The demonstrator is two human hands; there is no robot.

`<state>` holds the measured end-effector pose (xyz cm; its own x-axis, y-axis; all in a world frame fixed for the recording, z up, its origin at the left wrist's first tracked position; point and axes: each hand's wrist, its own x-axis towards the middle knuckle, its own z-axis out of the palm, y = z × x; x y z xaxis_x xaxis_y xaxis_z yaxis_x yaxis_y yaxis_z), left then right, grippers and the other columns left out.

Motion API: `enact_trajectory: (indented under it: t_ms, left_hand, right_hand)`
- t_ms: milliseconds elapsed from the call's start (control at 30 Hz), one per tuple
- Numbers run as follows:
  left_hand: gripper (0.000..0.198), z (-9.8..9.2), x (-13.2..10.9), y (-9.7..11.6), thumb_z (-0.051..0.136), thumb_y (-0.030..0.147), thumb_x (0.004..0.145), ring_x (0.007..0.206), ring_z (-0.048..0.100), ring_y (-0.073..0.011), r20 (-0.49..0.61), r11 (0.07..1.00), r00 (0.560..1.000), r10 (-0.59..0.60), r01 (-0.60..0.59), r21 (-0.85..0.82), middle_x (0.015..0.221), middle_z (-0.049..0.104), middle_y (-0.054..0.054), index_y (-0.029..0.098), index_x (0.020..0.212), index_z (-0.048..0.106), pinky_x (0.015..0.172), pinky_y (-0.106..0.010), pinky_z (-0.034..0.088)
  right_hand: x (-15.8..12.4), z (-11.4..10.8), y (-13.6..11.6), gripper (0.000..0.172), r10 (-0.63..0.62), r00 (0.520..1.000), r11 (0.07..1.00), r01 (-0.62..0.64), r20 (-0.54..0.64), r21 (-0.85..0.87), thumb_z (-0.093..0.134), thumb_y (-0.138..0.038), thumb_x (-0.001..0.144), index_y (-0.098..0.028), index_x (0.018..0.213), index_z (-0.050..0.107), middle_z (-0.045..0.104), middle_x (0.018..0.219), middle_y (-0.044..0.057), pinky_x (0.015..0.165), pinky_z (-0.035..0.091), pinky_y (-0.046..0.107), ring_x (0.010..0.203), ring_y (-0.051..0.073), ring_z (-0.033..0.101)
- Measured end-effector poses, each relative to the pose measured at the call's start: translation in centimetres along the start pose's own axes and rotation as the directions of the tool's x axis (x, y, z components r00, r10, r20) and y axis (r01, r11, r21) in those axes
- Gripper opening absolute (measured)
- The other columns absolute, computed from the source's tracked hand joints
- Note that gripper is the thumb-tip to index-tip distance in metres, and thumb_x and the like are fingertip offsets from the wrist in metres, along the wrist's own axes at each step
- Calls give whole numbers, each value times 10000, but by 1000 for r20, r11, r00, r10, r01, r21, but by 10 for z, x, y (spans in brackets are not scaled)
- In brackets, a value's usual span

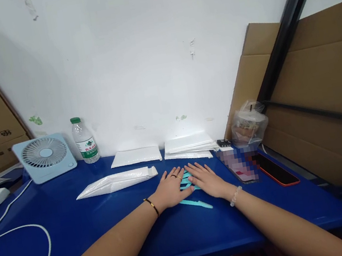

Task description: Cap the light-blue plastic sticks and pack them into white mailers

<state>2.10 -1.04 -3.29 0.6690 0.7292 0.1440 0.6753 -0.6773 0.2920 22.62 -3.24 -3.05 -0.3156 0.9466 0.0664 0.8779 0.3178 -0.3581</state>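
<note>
Several slim turquoise plastic pieces (200, 204) with narrow handles lie in a small heap on the blue table (189, 238); their exact kind I cannot tell. My left hand (172, 189) rests flat over the left side of the heap, fingers stretched out. From the right, my right hand (208, 180) lies palm down on the other side, its fingers also extended. The fingertips of both hands come close together over the pieces and hide part of them. One piece sticks out toward me below my left thumb. Left of my hands lies a white plastic mailing bag (116, 182), partly puffed up.
White folded packets (188, 143) lie along the wall, with another packet (135, 156) beside them. A blue fan (45, 157) and a water bottle (84, 140) stand at left. Two phones (278, 169) and a bagged cup (249, 125) are at right. A white cable (47, 240) crosses the left side.
</note>
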Motion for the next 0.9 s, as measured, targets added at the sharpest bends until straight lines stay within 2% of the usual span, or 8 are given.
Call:
enact_trajectory:
  t_ms: [67,133,200,300,400,633,767,900]
  left_hand:
    - [600,-8,7,-1,298,541,908,1286,391,-261,-64,997,996,-64,61,-39,1372,472,-125,172,1369,407,1058,-420,299]
    - [426,-16,19,-5,360,400,909,1158,505,-243,-96,988,986,-140,133,-72,1193,602,-120,161,1188,575,973,-361,390]
    - [276,-20,32,-10,459,290,844,1036,570,-227,-73,976,978,-198,189,-109,1043,656,-98,166,995,654,884,-317,438]
    - [151,-20,43,-19,545,230,754,843,624,-204,-11,961,971,-238,234,-149,868,686,-64,176,823,669,706,-273,469]
    - [131,-16,45,-25,552,240,757,747,629,-180,5,954,968,-252,249,-167,797,690,-43,183,802,661,594,-246,439]
    - [153,-9,45,-37,558,278,770,664,600,-150,2,904,967,-255,239,-355,723,659,-23,167,805,657,564,-238,422]
    - [176,-5,46,-36,559,314,784,742,589,-162,-104,932,972,-210,166,-323,795,643,-26,192,842,672,637,-260,443]
    - [266,-5,43,-31,609,394,762,862,564,-188,-215,958,961,-175,116,-262,913,606,-43,213,948,666,734,-285,456]
  right_hand:
    - [12,-12,7,525,6,994,999,-1,-108,50,237,-510,941,-277,1366,438,405,1443,43,1101,186,442,1345,239,305]
    - [30,-25,16,403,-20,987,997,31,-161,66,381,-436,910,-215,1114,650,593,1220,83,1014,326,389,1170,236,485]
    - [47,-34,24,255,-50,992,995,59,-112,78,537,-370,822,-198,895,711,649,1029,71,911,404,345,1010,223,556]
    - [61,-33,29,159,-54,998,989,59,-38,137,661,-321,704,-181,758,716,641,934,54,799,443,295,890,201,574]
    - [63,-24,32,151,-82,996,964,89,-40,250,680,-307,676,-167,726,712,636,910,51,751,450,271,849,187,576]
    - [56,-23,59,215,-77,996,872,52,32,486,687,-352,672,-141,714,687,647,770,32,637,445,245,685,141,572]
    - [53,-31,69,287,-20,1000,864,11,11,504,694,-398,672,-129,771,692,643,737,33,652,448,261,672,141,565]
    - [45,-41,64,311,-42,998,878,56,-41,475,676,-424,699,-138,818,695,619,801,38,671,451,267,711,142,558]
